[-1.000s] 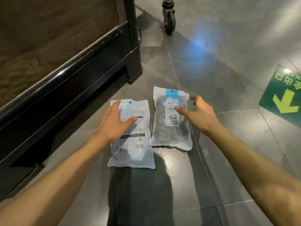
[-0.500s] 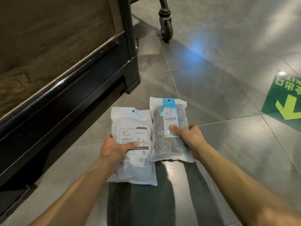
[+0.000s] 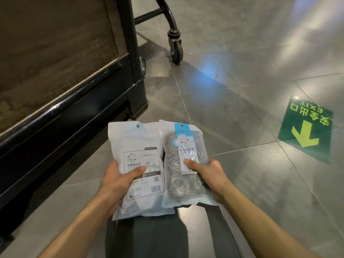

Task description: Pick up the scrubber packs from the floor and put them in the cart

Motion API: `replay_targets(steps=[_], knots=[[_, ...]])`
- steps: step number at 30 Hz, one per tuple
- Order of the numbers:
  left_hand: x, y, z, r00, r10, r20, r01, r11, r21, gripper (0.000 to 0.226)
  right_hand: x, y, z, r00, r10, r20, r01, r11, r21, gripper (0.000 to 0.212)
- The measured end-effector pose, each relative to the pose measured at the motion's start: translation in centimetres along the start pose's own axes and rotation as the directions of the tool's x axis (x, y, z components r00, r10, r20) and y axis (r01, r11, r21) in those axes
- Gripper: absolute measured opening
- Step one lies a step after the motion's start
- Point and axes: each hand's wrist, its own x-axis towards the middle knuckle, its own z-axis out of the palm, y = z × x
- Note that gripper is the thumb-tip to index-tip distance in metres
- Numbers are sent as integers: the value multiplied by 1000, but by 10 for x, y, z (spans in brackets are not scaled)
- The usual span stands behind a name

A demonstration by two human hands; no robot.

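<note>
Both packs were up: my left hand [image 3: 116, 180] pinched the white scrubber pack [image 3: 137, 161], my right hand [image 3: 208, 175] the clear scrubber pack [image 3: 183, 164]. Next, I judged, the cart [image 3: 173, 36] at twelve o'clock.

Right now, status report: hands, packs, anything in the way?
Left hand grips white pack. Right hand grips clear pack. Both off the floor. Cart wheel ahead, path open.
</note>
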Motion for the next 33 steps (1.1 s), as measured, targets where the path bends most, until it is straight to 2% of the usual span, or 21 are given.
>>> replay_targets(steps=[4, 6, 9, 15, 20, 25, 29, 33], knots=[[-10, 21, -3, 996, 85, 22, -85, 996, -3, 48, -14, -14, -5, 997, -72, 8, 71, 997, 36, 36], [-18, 32, -5, 987, 156, 47, -157, 988, 14, 42, -21, -22, -9, 993, -120, -9, 121, 992, 30, 36], [-37, 56, -8, 971, 231, 65, -232, 973, 18, 45, -40, -38, -16, 981, -191, -37, 191, 982, -15, 36], [-115, 138, -17, 944, 322, 73, -323, 946, -3, 45, -127, -107, -27, 969, -233, -83, 234, 972, -7, 36], [-230, 256, -35, 920, 377, 106, -381, 924, 17, 41, -250, -225, -36, 941, -322, -105, 318, 946, -60, 21], [-380, 413, -65, 872, 463, 159, -471, 882, 16, 40, -412, -376, -48, 926, -348, -145, 339, 937, -83, 35], [-505, 540, -91, 843, 508, 177, -519, 855, 18, 43, -550, -497, -55, 915, -366, -170, 359, 931, -69, 25], [-605, 629, -113, 829, 533, 170, -536, 843, -33, 48, -663, -586, -54, 904, -390, -175, 393, 919, -22, 24]])
